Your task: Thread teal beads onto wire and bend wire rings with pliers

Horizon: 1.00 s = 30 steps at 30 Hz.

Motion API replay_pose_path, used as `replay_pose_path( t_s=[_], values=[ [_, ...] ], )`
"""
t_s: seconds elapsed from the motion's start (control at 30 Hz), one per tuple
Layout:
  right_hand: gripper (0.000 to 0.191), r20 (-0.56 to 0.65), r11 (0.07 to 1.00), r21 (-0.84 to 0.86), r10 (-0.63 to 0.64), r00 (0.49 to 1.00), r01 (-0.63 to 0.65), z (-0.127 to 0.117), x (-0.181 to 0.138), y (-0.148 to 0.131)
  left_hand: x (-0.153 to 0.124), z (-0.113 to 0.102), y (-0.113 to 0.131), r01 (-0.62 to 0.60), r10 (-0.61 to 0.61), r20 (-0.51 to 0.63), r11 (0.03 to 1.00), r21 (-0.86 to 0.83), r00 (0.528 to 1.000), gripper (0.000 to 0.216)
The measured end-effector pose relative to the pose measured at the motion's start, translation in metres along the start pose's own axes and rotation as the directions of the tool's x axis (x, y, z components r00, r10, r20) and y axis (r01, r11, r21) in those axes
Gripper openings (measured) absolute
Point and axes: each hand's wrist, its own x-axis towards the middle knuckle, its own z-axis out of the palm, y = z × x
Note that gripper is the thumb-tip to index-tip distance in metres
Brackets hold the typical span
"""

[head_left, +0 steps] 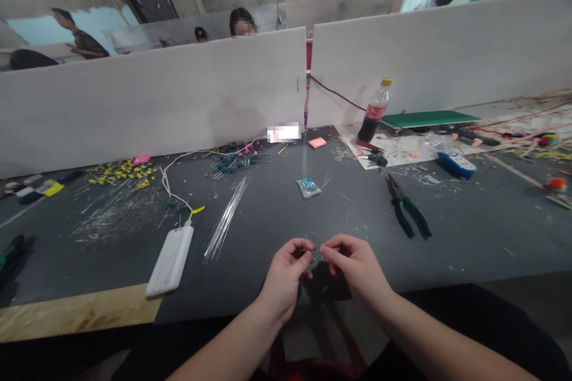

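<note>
My left hand [292, 268] pinches a thin wire [314, 233] that curves in a small arc near the fingertips. Close beside it, my right hand [353, 259] is also closed in a pinch at the wire's other side. Both are just above the front of the dark table. Beyond them lies a small clear bag [308, 188] with blue bits inside. To the left is a bundle of straight metal wires [226, 220]. Green-handled pliers [407, 208] rest on the right, jaws pointing away. The wire's ends are too fine to make out.
A white power bank [170, 261] with a cable lies at left, near yellow-headed pins [118, 172] and teal-headed pieces [236, 162]. At back right stand a cola bottle [375, 110] and a blue-and-white device [456, 165]. White partitions [179, 101] line the back; people are behind.
</note>
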Motion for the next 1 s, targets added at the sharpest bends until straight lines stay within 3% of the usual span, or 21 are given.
replay_pose_path(
  t_s=[0.2,0.37,0.53,0.67,0.93,1.0],
  values=[
    [0.022,-0.009,1.0,0.0,-0.002,1.0,0.002,-0.001,0.002,0.001,-0.002,0.001,0.004,0.02,-0.024,0.079,0.999,0.048,0.997,0.02],
    [0.023,-0.057,1.0,0.006,-0.024,0.998,0.025,0.0,0.002,-0.002,0.002,0.001,0.003,0.004,-0.005,0.043,1.0,0.019,0.999,0.023],
    [0.019,-0.075,0.969,-0.209,-0.153,0.985,0.135,0.0,-0.003,-0.005,0.004,-0.006,0.007,-0.17,0.168,0.027,0.953,0.251,0.985,0.017],
    [0.019,-0.089,0.956,-0.253,-0.174,0.981,0.147,0.0,-0.005,-0.005,0.003,-0.012,0.012,-0.282,0.322,-0.018,0.852,0.441,0.947,0.012],
    [0.02,-0.123,0.98,-0.185,-0.09,0.988,0.066,-0.005,0.002,-0.012,-0.002,-0.012,0.012,-0.386,0.393,0.066,0.837,0.387,0.917,0.007],
    [0.02,-0.115,0.982,-0.173,-0.099,0.988,0.079,-0.005,0.002,-0.012,-0.002,-0.013,0.012,-0.431,0.451,0.088,0.751,0.501,0.888,0.008]
  ],
)
